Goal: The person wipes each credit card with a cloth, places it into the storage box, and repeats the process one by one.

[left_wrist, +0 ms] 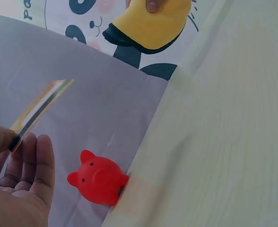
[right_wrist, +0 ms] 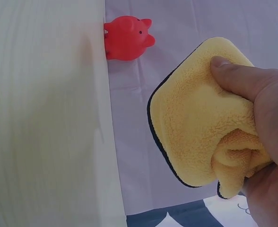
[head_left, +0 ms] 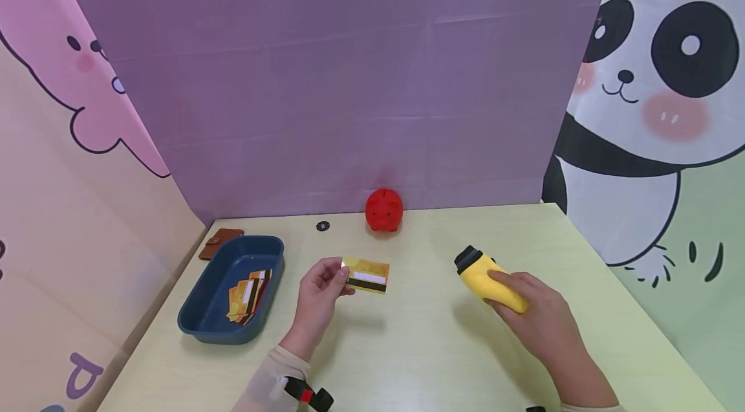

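My left hand [head_left: 321, 292] pinches a gold bank card [head_left: 367, 274] by its left end, above the table; a white strip and a dark stripe face up. In the left wrist view the card [left_wrist: 40, 109] appears nearly edge-on between thumb and fingers. To the right, my right hand [head_left: 538, 315] grips a folded yellow cloth [head_left: 495, 282] with dark edging, also raised off the table. The right wrist view shows the fluffy cloth [right_wrist: 191, 123] with the thumb pressed on top. Card and cloth are apart.
A blue bin [head_left: 194, 308] at the left holds several cards [head_left: 247, 299]. Behind it lies a brown wallet [head_left: 220, 242]. A small black disc [head_left: 323, 226] and a red piggy bank [head_left: 384, 210] are at the table's back edge, before a purple backdrop [head_left: 349, 108].
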A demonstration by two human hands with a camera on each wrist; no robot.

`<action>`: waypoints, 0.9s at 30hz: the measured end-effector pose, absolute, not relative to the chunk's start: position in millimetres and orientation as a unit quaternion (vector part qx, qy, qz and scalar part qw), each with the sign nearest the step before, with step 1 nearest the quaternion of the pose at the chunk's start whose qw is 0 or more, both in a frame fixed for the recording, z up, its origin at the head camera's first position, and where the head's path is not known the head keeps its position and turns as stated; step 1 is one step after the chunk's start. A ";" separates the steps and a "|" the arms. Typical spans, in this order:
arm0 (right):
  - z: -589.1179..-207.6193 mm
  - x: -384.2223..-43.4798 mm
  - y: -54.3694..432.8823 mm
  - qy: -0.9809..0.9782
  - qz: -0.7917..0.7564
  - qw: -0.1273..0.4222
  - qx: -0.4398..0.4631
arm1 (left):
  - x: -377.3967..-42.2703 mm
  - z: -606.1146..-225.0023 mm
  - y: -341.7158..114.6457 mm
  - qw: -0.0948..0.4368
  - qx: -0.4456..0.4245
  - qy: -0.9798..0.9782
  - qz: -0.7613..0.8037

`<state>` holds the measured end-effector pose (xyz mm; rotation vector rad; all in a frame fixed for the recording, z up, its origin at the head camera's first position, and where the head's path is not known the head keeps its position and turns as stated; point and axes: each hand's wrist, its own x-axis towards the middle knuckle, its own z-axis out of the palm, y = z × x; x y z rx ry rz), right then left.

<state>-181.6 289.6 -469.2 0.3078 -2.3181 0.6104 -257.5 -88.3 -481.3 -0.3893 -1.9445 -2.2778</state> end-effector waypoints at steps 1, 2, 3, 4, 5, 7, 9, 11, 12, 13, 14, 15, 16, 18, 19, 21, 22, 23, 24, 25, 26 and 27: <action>-469.0 -181.5 289.3 -0.897 0.236 0.354 0.119 | -257.2 -481.2 -88.4 0.055 -0.128 -0.644 -0.752; -468.8 -181.5 289.1 -0.897 0.236 0.354 0.118 | -256.6 -480.8 -88.3 0.049 -0.129 -0.644 -0.752; -468.7 -181.4 288.7 -0.897 0.237 0.354 0.117 | -256.2 -480.6 -88.2 0.043 -0.130 -0.642 -0.754; -468.6 -181.4 288.3 -0.897 0.237 0.353 0.117 | -255.8 -480.5 -87.9 0.036 -0.131 -0.640 -0.756; -468.6 -181.3 287.7 -0.898 0.238 0.352 0.116 | -255.4 -480.6 -87.7 0.030 -0.133 -0.638 -0.758; -468.3 -180.8 286.1 -0.899 0.241 0.349 0.112 | -254.7 -480.7 -86.6 0.016 -0.136 -0.633 -0.762; -467.8 -180.6 283.8 -0.899 0.245 0.347 0.109 | -253.9 -481.1 -85.2 0.002 -0.138 -0.631 -0.763; -466.9 -180.5 280.8 -0.898 0.248 0.347 0.109 | -252.7 -481.2 -83.4 -0.010 -0.141 -0.633 -0.761; -466.3 -180.4 279.1 -0.897 0.249 0.349 0.110 | -252.0 -481.1 -82.5 -0.015 -0.143 -0.636 -0.758; -466.0 -180.2 277.2 -0.896 0.251 0.349 0.110 | -251.2 -481.2 -81.5 -0.019 -0.142 -0.639 -0.755; -465.7 -180.1 275.1 -0.895 0.252 0.350 0.110 | -250.4 -481.4 -80.5 -0.023 -0.143 -0.644 -0.751; -465.2 -179.9 273.1 -0.895 0.253 0.351 0.111 | -249.7 -481.6 -79.6 -0.026 -0.143 -0.648 -0.748; -464.8 -179.7 270.9 -0.894 0.254 0.352 0.112 | -249.5 -482.1 -78.7 -0.029 -0.143 -0.651 -0.745; -464.0 -179.5 266.6 -0.893 0.255 0.354 0.113 | -248.9 -483.3 -77.0 -0.033 -0.144 -0.654 -0.742; -463.8 -179.5 264.4 -0.892 0.255 0.355 0.114 | -248.8 -484.0 -76.2 -0.035 -0.145 -0.652 -0.743; -463.1 -179.8 260.0 -0.892 0.252 0.356 0.119 | -248.7 -485.4 -74.5 -0.039 -0.150 -0.646 -0.748; -462.8 -179.9 257.8 -0.892 0.251 0.356 0.122 | -248.5 -485.8 -73.6 -0.040 -0.154 -0.641 -0.751; -462.5 -180.2 255.7 -0.892 0.248 0.356 0.125 | -248.2 -486.2 -72.7 -0.042 -0.157 -0.636 -0.754; -462.2 -180.5 253.5 -0.893 0.245 0.355 0.129 | -247.7 -486.4 -71.7 -0.045 -0.159 -0.633 -0.756; -462.0 -180.9 251.4 -0.894 0.241 0.353 0.133 | -247.3 -486.7 -70.8 -0.047 -0.161 -0.631 -0.757; -461.7 -181.1 249.3 -0.895 0.239 0.350 0.137 | -246.8 -486.8 -69.8 -0.049 -0.162 -0.631 -0.757; -461.3 -181.2 247.2 -0.897 0.236 0.347 0.141 | -246.1 -486.8 -68.8 -0.051 -0.163 -0.631 -0.757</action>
